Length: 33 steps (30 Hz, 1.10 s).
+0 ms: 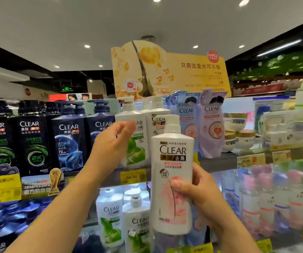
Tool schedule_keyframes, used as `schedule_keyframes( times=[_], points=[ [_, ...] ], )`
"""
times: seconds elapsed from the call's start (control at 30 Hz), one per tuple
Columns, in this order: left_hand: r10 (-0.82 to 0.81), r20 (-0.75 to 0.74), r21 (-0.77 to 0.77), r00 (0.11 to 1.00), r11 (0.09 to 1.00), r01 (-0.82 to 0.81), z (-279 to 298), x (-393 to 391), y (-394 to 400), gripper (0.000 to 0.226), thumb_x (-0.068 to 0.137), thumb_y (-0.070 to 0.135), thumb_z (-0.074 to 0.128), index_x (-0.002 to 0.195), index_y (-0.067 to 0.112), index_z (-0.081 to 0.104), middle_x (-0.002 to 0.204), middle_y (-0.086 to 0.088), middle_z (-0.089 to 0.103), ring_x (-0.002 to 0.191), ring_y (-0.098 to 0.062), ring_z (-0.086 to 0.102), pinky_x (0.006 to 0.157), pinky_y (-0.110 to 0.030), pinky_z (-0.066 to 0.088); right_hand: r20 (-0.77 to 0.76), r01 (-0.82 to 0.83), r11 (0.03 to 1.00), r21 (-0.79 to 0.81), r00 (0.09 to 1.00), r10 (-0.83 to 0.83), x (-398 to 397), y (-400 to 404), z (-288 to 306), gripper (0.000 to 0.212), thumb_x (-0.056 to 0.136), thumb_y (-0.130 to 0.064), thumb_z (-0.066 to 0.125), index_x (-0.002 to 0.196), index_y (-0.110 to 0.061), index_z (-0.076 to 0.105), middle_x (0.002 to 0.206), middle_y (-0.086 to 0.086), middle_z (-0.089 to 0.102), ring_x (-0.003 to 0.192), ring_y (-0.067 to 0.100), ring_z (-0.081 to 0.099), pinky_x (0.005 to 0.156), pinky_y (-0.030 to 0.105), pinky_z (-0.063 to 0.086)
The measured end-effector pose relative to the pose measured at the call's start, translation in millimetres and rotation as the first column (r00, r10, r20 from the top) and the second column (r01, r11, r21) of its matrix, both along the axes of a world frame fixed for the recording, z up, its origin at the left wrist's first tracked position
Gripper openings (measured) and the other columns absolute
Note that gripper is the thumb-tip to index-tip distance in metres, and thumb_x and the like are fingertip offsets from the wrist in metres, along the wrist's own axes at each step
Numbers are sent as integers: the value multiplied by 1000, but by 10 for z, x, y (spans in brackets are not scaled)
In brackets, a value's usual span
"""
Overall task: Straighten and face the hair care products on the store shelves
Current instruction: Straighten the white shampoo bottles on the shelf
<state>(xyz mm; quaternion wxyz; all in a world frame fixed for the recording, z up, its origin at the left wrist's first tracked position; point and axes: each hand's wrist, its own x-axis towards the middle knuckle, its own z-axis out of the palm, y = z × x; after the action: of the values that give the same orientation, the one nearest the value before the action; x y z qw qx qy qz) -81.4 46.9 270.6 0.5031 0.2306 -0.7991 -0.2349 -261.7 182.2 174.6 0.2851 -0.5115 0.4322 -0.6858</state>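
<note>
Before the upper shelf (pixel 218 166), the right hand (pixel 201 194) grips a white bottle (pixel 172 172) upright, label outward, below and right of its row's gap. Nearer the shelf, the left hand (pixel 112 143) reaches, fingers (pixel 127 125) loosely released, toward the green bottle (pixel 134 141).

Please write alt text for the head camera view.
The right hand holds a white CLEAR bottle upright before the shelves, label forward. The left hand reaches toward a white-and-green bottle in the upper row.

Showing two hands (pixel 113 143), four dark bottles (pixel 68 141) up top, one white pink-label bottle (pixel 172 176) held, two refill pouches (pixel 210 125).
</note>
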Motion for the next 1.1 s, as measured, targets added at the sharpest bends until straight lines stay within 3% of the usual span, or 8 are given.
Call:
schedule_keyframes(
  times=[0.1, 0.27, 0.47, 0.57, 0.7, 0.87, 0.97, 1.1],
  points=[
    [216, -15, -103, 976, 971, -216, 256, -94, -239, 71, 79, 76, 44, 122, 23, 60, 120, 5, 62, 107, -8, 57, 77, -19, 43, 1, -1, 1000, -16, 1000, 1, -199, -75, 71, 60, 56, -32, 87, 111, -19, 70, 109, 10, 77, 100, 30, 74, 82, 45, 60],
    [383, 91, -108, 919, 921, -373, 371, -297, -677, 91, 75, 66, 67, 144, 14, 40, 141, -6, 54, 123, -21, 55, 98, -38, 49, -18, -41, 999, -15, 999, 41, -457, -214, 156, 62, 56, -32, 86, 113, -17, 68, 108, 9, 77, 98, 30, 75, 76, 38, 61],
    [565, 221, -289, 795, 816, -500, 413, -433, -817, 104, 57, 82, 68, 140, 22, 45, 125, -2, 63, 111, -22, 60, 83, -46, 58, -42, -114, 993, -19, 993, 113, -657, -374, 233, 60, 56, -30, 86, 113, -17, 68, 109, 11, 77, 98, 30, 75, 78, 40, 62],
    [535, 210, -307, 818, 831, -464, 418, -404, -757, 92, 52, 81, 71, 124, 27, 57, 110, 5, 64, 98, -16, 62, 77, -42, 59, -48, -123, 991, -48, 991, 121, -692, -447, 271, 64, 55, -29, 85, 114, -14, 67, 108, 11, 77, 98, 31, 75, 76, 37, 62],
    [276, 172, -153, 946, 956, -251, 333, -316, -552, 54, 57, 49, 88, 100, 44, 55, 100, 18, 57, 90, -1, 58, 75, -25, 55, -57, -113, 990, -87, 992, 109, -696, -510, 267, 66, 53, -31, 84, 114, -15, 66, 107, 10, 77, 97, 29, 75, 75, 35, 62],
    [232, 253, -183, 939, 965, -189, 151, -135, -429, 67, 52, 44, 91, 112, 29, 65, 97, 23, 63, 92, 4, 60, 87, -30, 54, -68, -120, 986, -112, 991, 113, -591, -522, 222, 58, 59, -31, 82, 113, -18, 68, 110, 10, 76, 99, 30, 75, 77, 37, 62],
    [250, 112, -195, 962, 954, -226, 92, -42, -355, 73, 48, 55, 85, 111, 23, 67, 98, 15, 67, 92, -7, 66, 86, -34, 58, -55, -112, 986, -122, 993, 106, -497, -528, 201, 55, 59, -30, 82, 111, -17, 68, 110, 10, 77, 98, 29, 75, 74, 34, 62],
    [277, -116, -218, 954, 930, -297, 198, 226, -248, 69, 52, 55, 87, 112, 29, 64, 99, 19, 67, 93, -6, 67, 81, -32, 58, -39, -80, 990, -120, 996, 76, -368, -522, 157, 58, 58, -32, 82, 113, -17, 68, 110, 10, 76, 98, 29, 75, 74, 34, 61]
  ],
)
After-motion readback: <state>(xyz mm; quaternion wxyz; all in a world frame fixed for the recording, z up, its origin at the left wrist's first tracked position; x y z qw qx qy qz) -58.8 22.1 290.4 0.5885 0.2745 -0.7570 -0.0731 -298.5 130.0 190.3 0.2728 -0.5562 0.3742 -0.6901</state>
